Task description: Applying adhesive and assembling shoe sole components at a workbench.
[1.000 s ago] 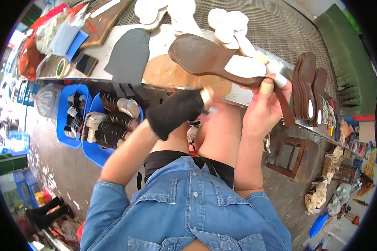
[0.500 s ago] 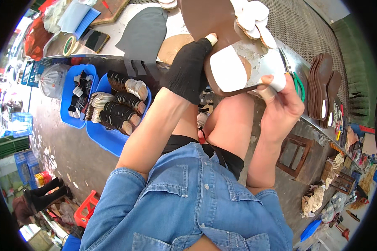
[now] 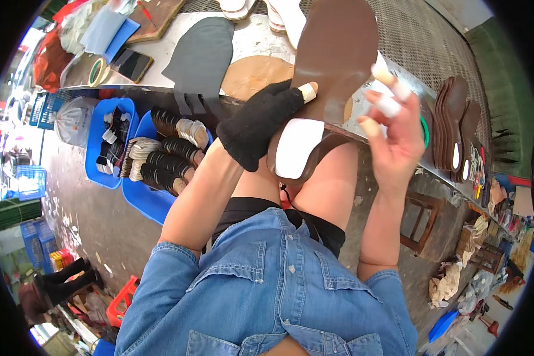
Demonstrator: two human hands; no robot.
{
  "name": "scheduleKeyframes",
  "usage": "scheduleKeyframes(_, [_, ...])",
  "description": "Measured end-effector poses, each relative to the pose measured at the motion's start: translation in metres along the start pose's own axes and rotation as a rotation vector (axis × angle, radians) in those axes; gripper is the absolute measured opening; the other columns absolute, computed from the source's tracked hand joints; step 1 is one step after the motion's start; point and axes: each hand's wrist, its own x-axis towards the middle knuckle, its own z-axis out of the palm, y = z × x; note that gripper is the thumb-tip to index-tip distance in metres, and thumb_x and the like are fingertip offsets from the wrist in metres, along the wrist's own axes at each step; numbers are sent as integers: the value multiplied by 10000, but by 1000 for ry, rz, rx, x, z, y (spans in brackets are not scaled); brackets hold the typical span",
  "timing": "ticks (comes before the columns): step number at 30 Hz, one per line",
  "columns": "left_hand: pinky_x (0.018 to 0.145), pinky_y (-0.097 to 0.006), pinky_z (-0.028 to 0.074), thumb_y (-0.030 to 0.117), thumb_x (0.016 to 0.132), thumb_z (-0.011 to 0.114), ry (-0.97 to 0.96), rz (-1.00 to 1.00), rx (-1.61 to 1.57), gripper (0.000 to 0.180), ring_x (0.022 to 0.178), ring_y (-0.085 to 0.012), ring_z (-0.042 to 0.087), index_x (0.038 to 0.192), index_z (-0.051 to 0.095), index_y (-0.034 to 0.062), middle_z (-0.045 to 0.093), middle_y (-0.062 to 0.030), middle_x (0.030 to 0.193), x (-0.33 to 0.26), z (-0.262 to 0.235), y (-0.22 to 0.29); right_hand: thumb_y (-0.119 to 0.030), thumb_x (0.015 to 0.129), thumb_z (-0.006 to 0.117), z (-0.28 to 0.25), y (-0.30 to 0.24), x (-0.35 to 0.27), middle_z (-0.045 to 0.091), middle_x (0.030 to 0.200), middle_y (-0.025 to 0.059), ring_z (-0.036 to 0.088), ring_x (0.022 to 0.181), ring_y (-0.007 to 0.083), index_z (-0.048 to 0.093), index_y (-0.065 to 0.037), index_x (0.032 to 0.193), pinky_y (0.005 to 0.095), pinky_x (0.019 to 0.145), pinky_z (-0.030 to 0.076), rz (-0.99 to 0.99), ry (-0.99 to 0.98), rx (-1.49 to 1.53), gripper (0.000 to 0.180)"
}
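Observation:
A long brown insole (image 3: 336,50) leans over the bench edge, its lower end hanging above my thighs. On that lower end sits a white patch (image 3: 299,148). My left hand (image 3: 264,121), in a black fingerless glove with a taped thumb, grips the insole at its left edge; the fingers underneath are hidden. Just right of the insole, my right hand (image 3: 394,130) is raised with its fingers apart and nothing in them. White tape wraps some of its fingertips. Green-handled scissors (image 3: 425,132) lie partly behind that hand.
A stack of brown insoles (image 3: 450,127) lies right on the metal bench. White insoles (image 3: 286,18), a tan piece (image 3: 255,74), a dark grey piece (image 3: 202,53) and a phone (image 3: 132,64) lie across the bench. Blue bins (image 3: 151,199) of bundled parts stand lower left, near a red stool (image 3: 122,301).
My right hand has let go of the insole's edge and moved up, its fingers spreading. The insole's upper part has shifted right, while the white-patched end has moved left and down.

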Motion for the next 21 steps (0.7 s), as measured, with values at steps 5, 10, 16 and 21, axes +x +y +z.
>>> scheduleKeyframes(5, [747, -277, 497, 330, 842, 630, -173, -12, -115, 447, 863, -139, 601, 1158, 536, 29, 619, -68, 1012, 11, -9, -18, 47, 716, 634, 3, 1, 13, 556, 789, 38, 467, 579, 77, 632, 7, 784, 211, 509, 363, -129, -282, -237, 79])
scheduleKeyframes(10, [788, -278, 464, 305, 711, 740, -219, 77, 224, 576, 926, -137, 564, 1163, 528, 18, 590, -52, 1022, 9, -10, -16, 61, 711, 615, 5, -14, 23, 497, 679, 58, 501, 538, 130, 551, 36, 724, 248, 476, 365, -52, -389, -296, 70])
scheduleKeyframes(16, [816, -272, 447, 228, 666, 775, -288, 270, 506, 674, 965, -122, 531, 1232, 477, 13, 582, -57, 1033, 9, -5, -12, 70, 731, 594, 9, -14, 24, 517, 679, 79, 533, 572, 153, 554, 39, 760, 245, 525, 425, -13, -342, -372, 58])
scheduleKeyframes(21, [776, -265, 441, 291, 848, 632, -101, 187, 308, 463, 902, -105, 532, 1186, 512, -1, 599, -58, 995, 5, 1, -12, 56, 758, 604, 8, -1, 17, 545, 722, 40, 522, 584, 108, 588, 30, 875, 233, 513, 413, -5, -313, -121, 120])
